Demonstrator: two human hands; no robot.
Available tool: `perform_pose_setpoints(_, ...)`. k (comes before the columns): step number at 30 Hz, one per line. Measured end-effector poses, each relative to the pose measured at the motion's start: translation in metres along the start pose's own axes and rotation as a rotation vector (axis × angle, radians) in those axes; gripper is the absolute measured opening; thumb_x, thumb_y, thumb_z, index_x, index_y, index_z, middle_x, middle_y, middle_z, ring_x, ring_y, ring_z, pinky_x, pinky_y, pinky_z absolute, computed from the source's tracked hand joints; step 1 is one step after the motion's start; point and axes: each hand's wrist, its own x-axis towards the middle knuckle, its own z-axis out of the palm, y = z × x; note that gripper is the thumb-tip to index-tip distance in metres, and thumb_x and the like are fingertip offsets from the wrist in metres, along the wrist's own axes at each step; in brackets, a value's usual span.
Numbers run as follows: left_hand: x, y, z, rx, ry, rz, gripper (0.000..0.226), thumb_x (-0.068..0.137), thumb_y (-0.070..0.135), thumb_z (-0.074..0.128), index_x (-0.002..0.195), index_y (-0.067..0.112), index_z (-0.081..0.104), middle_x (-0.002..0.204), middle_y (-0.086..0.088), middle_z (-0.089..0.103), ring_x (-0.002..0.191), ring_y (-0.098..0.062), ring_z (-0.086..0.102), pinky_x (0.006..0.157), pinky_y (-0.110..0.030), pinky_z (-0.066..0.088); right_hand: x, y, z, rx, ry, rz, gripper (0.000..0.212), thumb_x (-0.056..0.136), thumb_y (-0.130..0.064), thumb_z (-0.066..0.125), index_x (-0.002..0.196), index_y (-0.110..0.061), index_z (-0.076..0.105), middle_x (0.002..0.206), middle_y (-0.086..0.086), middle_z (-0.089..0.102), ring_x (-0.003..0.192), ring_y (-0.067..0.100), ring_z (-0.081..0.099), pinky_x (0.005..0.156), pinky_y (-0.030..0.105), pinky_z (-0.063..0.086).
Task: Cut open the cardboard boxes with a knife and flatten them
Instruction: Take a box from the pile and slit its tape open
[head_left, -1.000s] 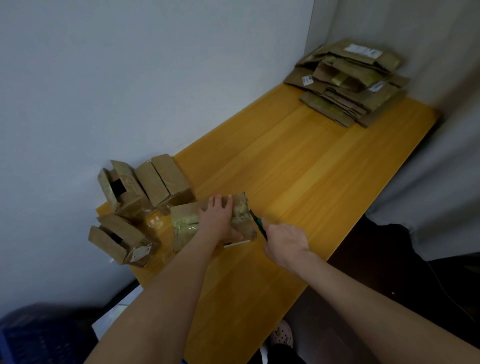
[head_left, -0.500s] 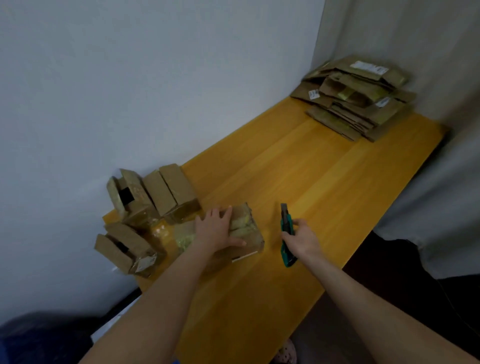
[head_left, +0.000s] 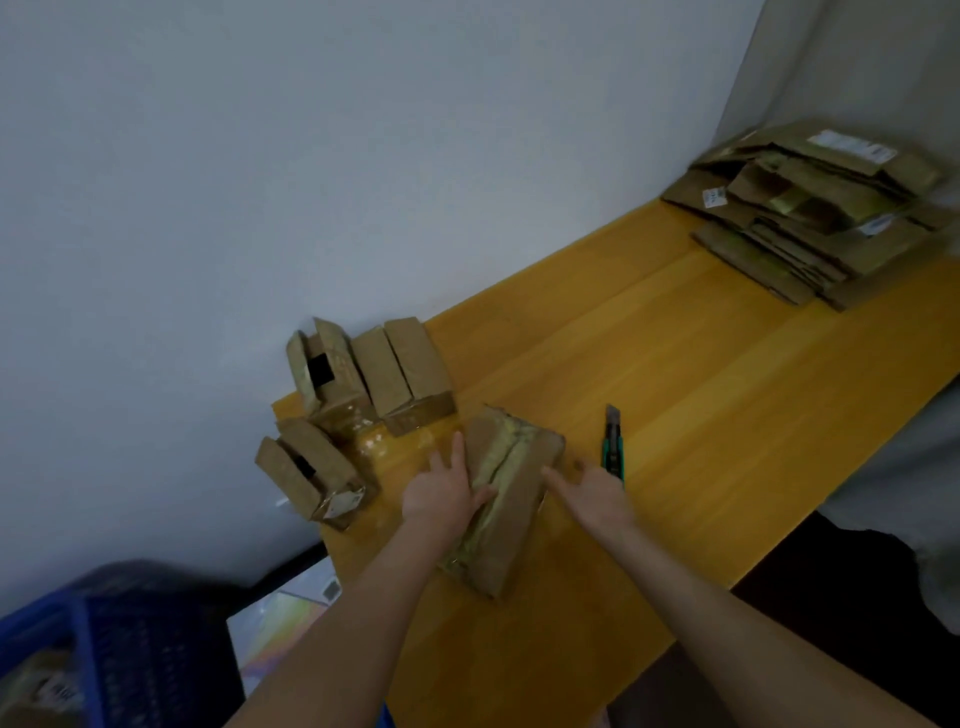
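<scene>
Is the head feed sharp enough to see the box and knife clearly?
Head view: dim and soft; the box, left hand and right hand are motion-blurred, the knife is legible; glare spot on the table near the small boxes; blue crate smeared.

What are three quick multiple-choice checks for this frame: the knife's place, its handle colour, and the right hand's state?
1. The knife lies: A on the floor; B on a shelf; C on the table, right of the handled box.
2. Its handle is: A green; B red; C yellow.
3. The right hand is: A clenched in a fist; B open, holding nothing; C gripping the knife.

Answers: 1 C, it rests alone on the wood beside the box. 2 A, a teal-green handle shows. 3 B, its fingers are straight and reach toward the box.
</scene>
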Motion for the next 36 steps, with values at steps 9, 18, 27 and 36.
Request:
perform_pose_setpoints(9, -0.005, 0.020, 0.001, 0.055, 0.074, 0.006, 0.087, 0.095, 0.041, 0.057, 0.153, 0.003, 0.005, 0.150, -0.016, 0.021, 0.121, -0.030, 0.045, 0.085, -0.032, 0.048, 0.004, -0.018, 0.045, 0.039, -0.115, 0.031, 0.022, 0.087, -0.039, 0.059, 0.095, -0.019, 0.062, 0.084, 0.000, 0.069, 0.066, 0.022, 0.069, 0.062, 0.041, 0.060)
perform_pose_setpoints(18, 0.002, 0.006, -0.023, -0.177, 0.057, 0.036, 0.024, 0.095, 0.023, 0.056, 0.114, 0.009, 0.055, 0.117, -0.012, 0.055, 0.101, -0.028, 0.059, 0.070, -0.032, 0.048, 0.011, -0.005, 0.049, 0.012, -0.108, 0.012, 0.027, 0.086, -0.042, 0.062, 0.098, -0.020, 0.053, 0.095, 0.002, 0.066, 0.076, 0.024, 0.068, 0.066, 0.042, 0.060)
perform_pose_setpoints(27, -0.023, -0.037, -0.033, -0.881, -0.050, -0.033, 0.022, 0.097, 0.021, 0.057, 0.081, 0.004, 0.059, 0.073, -0.008, 0.053, 0.066, -0.022, 0.052, 0.067, -0.034, 0.040, -0.011, -0.007, 0.029, 0.091, -0.115, 0.004, 0.078, 0.091, -0.049, 0.059, 0.149, -0.012, 0.023, 0.143, 0.010, 0.045, 0.122, 0.029, 0.052, 0.093, 0.041, 0.051)
perform_pose_setpoints(36, -0.040, -0.025, -0.054, -0.949, -0.053, 0.103, 0.037, 0.098, 0.020, 0.056, 0.064, 0.015, 0.043, 0.061, 0.001, 0.039, 0.055, -0.013, 0.038, 0.057, -0.027, 0.031, -0.019, -0.023, 0.002, 0.033, -0.086, 0.109, 0.047, 0.078, -0.064, 0.063, 0.093, -0.022, 0.046, 0.093, 0.013, 0.050, 0.080, 0.023, 0.058, 0.073, 0.038, 0.051)
